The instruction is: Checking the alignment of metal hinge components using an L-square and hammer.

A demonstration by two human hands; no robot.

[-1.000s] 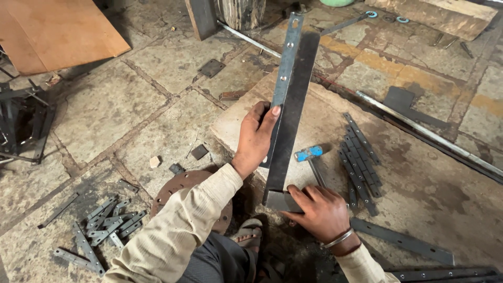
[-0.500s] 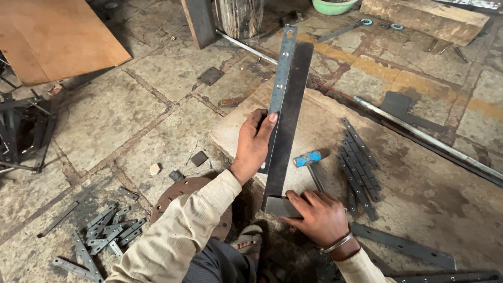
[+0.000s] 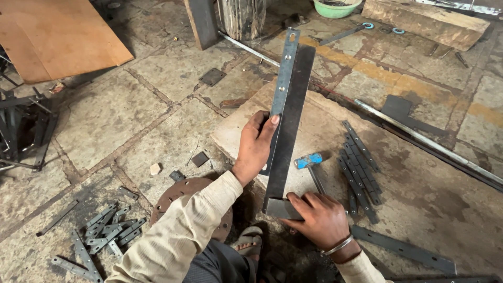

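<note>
One long dark steel angle bar (image 3: 287,131) lies on a pale stone slab (image 3: 236,131), with one thinner grey flat strip (image 3: 283,78), drilled with holes, set along its left edge. The left hand (image 3: 257,147) clasps both at mid-length, thumb over the strip. The right hand (image 3: 317,220) presses curled fingers on the bar's near end. Right of the bar lie one blue-handled hammer (image 3: 309,162) and about seven flat strips (image 3: 359,167).
</note>
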